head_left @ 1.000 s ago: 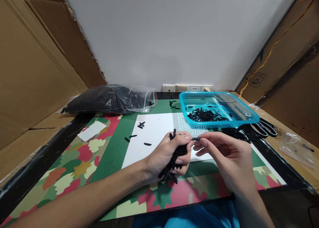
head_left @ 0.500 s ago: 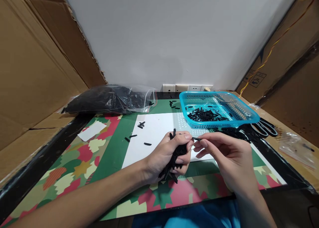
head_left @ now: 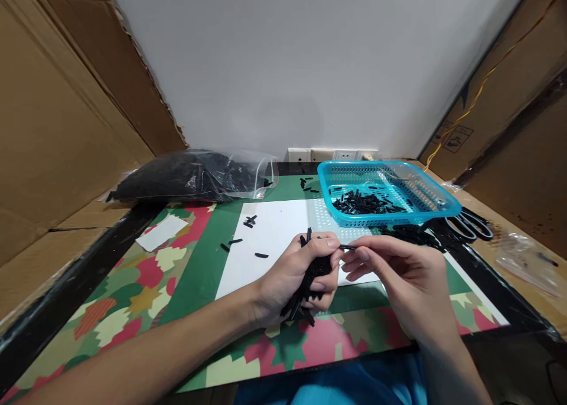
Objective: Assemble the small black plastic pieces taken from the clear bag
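A small heap already sits in the blue basket, while the left hand clutches a full bundle of black tube pieces and the right hand pinches one piece.

A bundle of short black plastic sticks shows dark against a white paper sheet lying on a green mat patterned with red, cream, orange and olive maple leaves. A turquoise perforated plastic basket holds more black pieces, and a clear plastic bag is filled with black. Black-handled scissors lie on the brown surface, between brown cardboard walls.
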Demonstrator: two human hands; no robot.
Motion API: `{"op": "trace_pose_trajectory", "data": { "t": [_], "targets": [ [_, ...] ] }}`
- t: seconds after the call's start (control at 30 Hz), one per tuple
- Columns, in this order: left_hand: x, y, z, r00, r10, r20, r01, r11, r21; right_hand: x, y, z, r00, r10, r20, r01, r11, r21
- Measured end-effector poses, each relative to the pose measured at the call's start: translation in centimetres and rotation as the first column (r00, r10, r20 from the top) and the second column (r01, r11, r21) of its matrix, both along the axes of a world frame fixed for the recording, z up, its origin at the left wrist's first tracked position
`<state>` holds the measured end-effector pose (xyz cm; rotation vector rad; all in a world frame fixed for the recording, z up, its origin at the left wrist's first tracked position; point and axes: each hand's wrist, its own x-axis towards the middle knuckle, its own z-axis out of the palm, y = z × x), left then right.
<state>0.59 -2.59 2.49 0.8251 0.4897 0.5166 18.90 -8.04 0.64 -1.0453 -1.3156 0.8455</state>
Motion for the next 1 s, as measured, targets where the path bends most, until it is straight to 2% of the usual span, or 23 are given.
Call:
{"op": "trace_pose_trajectory", "data": {
  "t": [1.0],
  "targets": [
    [-0.05,0.01,-0.01,0.999,0.037,0.008,-0.037,0.999,-0.018,-0.03,-0.03,0.36,0.998,0.051,-0.032,-0.051,0.999,-0.009]
  ]
}}
